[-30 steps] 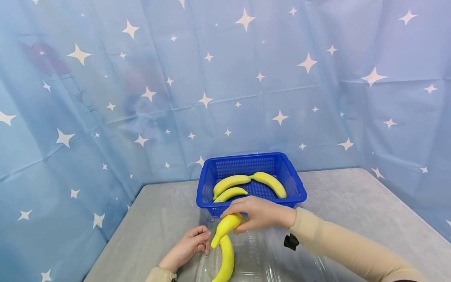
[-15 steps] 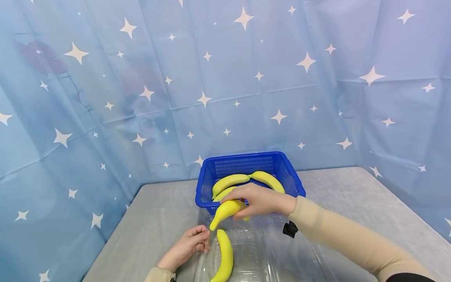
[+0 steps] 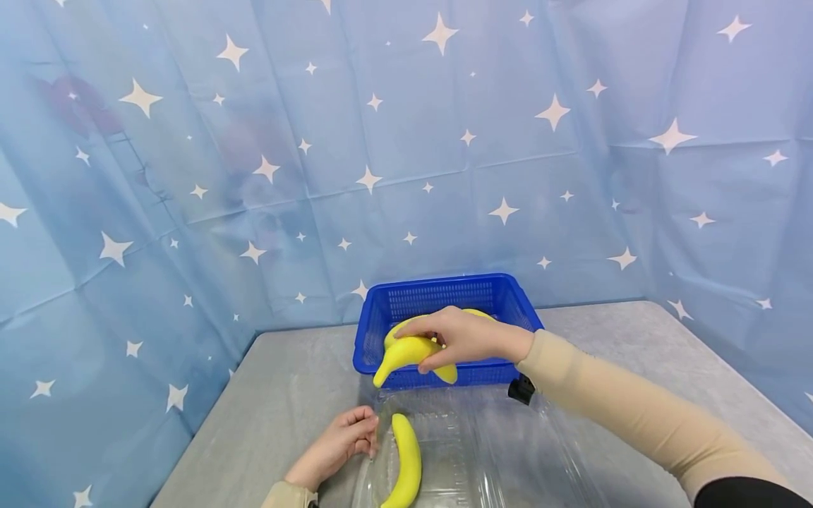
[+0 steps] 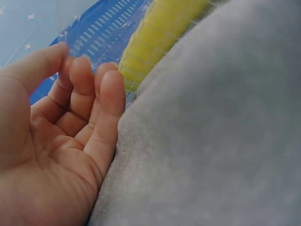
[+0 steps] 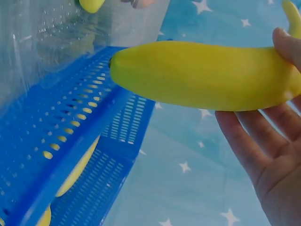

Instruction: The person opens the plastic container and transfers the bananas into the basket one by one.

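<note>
My right hand point(image 3: 466, 335) holds a yellow banana point(image 3: 406, 353) in front of the blue basket's near rim, thumb on one side and fingers on the other. In the right wrist view that banana point(image 5: 197, 75) lies sideways across the fingers. Another banana point(image 3: 408, 462) rests lengthwise along the left side of a clear plastic clamshell container point(image 3: 444, 451). With thumb and fingertips together, my left hand point(image 3: 343, 441) pinches the container's left edge. The left wrist view has this hand point(image 4: 61, 127) beside the banana point(image 4: 160, 37), which shows through the clear ribbed wall.
The blue basket point(image 3: 444, 282) stands at the back of the grey table point(image 3: 273, 395), with bananas partly hidden by my right hand. A blue curtain with white stars point(image 3: 394, 141) hangs behind and at both sides. The container's clear lid part point(image 3: 533, 451) spreads to the right.
My right hand has lifted the held banana up and away from the container to the basket's front, tilting it flatter. My left hand and the banana in the container stay in place.
</note>
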The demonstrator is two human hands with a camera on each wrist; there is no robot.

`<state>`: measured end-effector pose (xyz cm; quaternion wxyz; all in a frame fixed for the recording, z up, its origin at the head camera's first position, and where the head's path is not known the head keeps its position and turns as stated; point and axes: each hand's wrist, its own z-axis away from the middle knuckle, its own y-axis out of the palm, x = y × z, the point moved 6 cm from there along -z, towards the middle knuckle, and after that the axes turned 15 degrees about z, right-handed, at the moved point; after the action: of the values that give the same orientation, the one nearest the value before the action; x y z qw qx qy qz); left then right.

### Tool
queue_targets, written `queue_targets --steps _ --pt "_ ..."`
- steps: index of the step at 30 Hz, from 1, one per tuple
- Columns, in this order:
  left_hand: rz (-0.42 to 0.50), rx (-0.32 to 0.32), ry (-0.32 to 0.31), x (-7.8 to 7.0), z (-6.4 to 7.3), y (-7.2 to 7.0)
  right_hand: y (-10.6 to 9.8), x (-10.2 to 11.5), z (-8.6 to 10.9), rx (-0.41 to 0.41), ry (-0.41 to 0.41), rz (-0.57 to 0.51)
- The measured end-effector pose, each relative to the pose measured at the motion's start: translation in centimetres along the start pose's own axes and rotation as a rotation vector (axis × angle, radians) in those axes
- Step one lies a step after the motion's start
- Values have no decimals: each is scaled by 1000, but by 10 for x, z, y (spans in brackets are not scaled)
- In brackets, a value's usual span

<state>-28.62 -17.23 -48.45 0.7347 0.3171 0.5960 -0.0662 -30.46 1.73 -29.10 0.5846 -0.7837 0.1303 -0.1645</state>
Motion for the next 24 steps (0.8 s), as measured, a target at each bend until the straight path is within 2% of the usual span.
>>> queue_targets --steps 3,6,13,19,24 --pt "-5 16 -4 -4 1 4 -5 -4 -2 6 37 -34" --pt "-6 17 -4 -3 0 2 -10 -7 -4 4 59 -46" --pt "2 -10 -11 7 -5 -8 -20 -9 -4 -17 52 12" --pt "-7 -4 6 8 -5 -8 -29 -16 -5 -30 71 51" --pt "-10 1 11 7 -5 -8 -35 -28 -7 -43 109 23"
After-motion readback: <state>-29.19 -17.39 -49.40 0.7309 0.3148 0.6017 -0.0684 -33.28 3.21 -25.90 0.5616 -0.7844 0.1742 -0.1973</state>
